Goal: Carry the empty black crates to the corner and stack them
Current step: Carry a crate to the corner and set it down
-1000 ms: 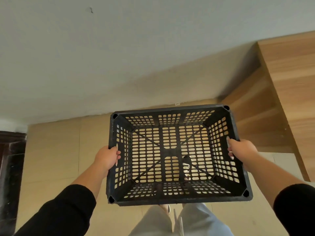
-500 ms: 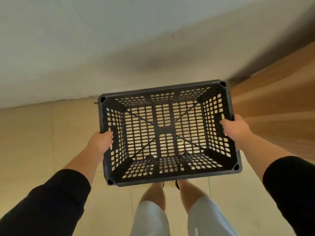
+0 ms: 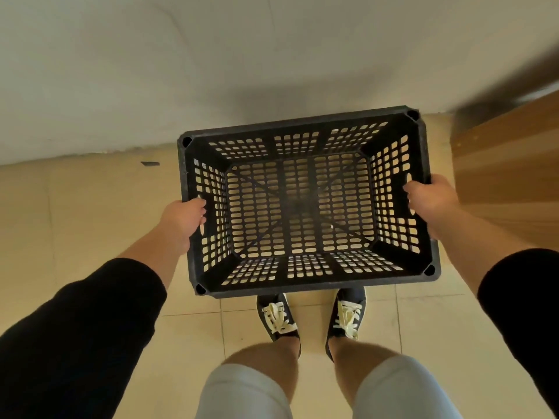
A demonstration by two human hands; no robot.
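Nearest, pale shorts [image 3: 242,394] and bare knees, then dark sneakers [image 3: 279,317] with cream laces planted on the beige tiled floor [image 3: 90,225]. Just above the toes, an empty black crate [image 3: 305,290], open side up, perforated walls and base, held level over the floor. Left hand [image 3: 183,220] clenched around the crate's left handle slot; right hand [image 3: 431,201] clenched around the right one, black sleeves [image 3: 90,322] pushed up both forearms. Farther right, a wood-grain panel [image 3: 508,164]. Beyond, a white wall [image 3: 211,55] meeting the floor.
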